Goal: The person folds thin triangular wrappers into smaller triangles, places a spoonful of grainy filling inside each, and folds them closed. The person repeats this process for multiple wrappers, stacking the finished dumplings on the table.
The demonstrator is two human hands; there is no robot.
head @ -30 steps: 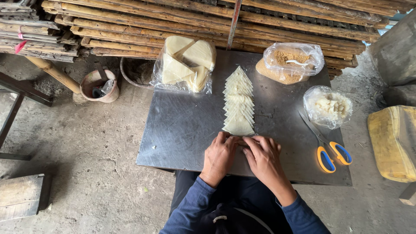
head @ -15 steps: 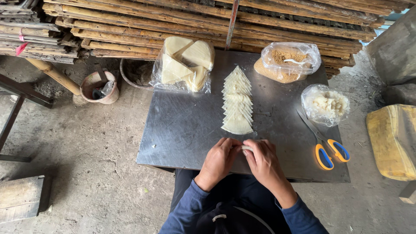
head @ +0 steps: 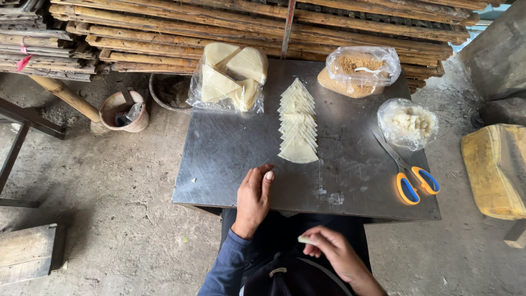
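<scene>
Wrapper piece (head: 304,240) pinched in right hand (head: 334,255), off table's near edge | left hand (head: 253,198) flat, empty, nearer wrapper row (head: 297,123), which runs near-to-far.

The flat metal table top (head: 230,159) is dull steel grey with pale scuffs. A row of overlapping wedge-shaped wrappers (head: 297,123) on it is creamy off-white, and the larger wedges in the clear plastic bag (head: 230,77) are pale yellow. One clear bag holds sandy brown crumbs (head: 356,74), another white lumps (head: 410,123). The scissors (head: 411,178) have orange handles lined with blue. The clay pot (head: 123,111) is pinkish terracotta. The sleeve (head: 227,268) is dark blue.
</scene>
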